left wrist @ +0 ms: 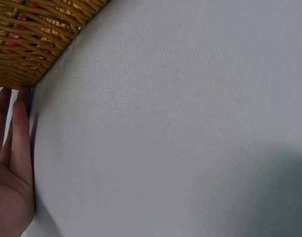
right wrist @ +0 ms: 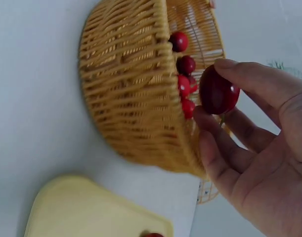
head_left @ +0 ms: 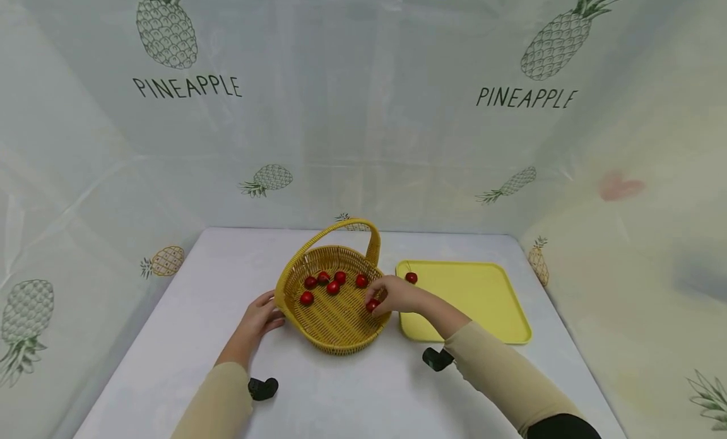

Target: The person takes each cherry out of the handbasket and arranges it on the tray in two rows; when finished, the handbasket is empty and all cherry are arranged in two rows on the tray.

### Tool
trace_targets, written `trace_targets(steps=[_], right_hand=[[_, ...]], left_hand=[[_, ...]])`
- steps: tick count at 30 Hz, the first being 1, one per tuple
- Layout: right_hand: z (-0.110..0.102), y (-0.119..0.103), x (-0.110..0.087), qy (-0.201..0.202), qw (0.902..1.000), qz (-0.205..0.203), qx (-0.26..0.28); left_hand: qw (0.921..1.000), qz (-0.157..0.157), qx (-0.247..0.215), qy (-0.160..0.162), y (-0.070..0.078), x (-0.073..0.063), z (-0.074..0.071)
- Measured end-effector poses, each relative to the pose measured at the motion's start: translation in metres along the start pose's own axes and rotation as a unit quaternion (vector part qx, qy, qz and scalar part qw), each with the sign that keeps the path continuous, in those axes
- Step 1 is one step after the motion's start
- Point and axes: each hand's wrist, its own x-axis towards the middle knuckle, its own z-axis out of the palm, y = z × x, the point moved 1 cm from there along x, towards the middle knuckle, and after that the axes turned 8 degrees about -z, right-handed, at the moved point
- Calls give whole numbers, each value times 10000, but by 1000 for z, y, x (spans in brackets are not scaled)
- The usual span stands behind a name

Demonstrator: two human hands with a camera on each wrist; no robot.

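A yellow wicker basket (head_left: 341, 338) with a tall arched handle stands mid-table, several red cherries (head_left: 333, 288) lying inside. Between thumb and fingers my right hand (head_left: 400, 294) pinches one dark red cherry (right wrist: 219, 90), held at the basket's right rim. My left hand (head_left: 258, 316) is at the basket's left side; in the left wrist view its straight fingers (left wrist: 21, 133) touch the wicker wall low down near the table. To the right lies a yellow tray (head_left: 471, 300), with a single stemmed cherry (head_left: 411, 277) in its far left corner.
The white table (head_left: 187, 338) is backed by a pale sheet (head_left: 363, 111) printed with pineapples. The tray sits close to the basket's right side, under my right forearm. Black wrist cameras (head_left: 263, 389) project from both sleeves.
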Motion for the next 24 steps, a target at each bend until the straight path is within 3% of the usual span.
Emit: trace_targets(steps=[15,19,24], right_hand=[[-27,27,-37,708,9967,-292,287],[-34,37,-47,996,9931,-218,582],[-42,54,-54,1349,9899,32,432]], left_hand=[[9999,-95,-9,-40,1,2,-2],[9999,-148,-21,-19,2,4,-2],[9998,-191,-97,-28,0,5,-3]])
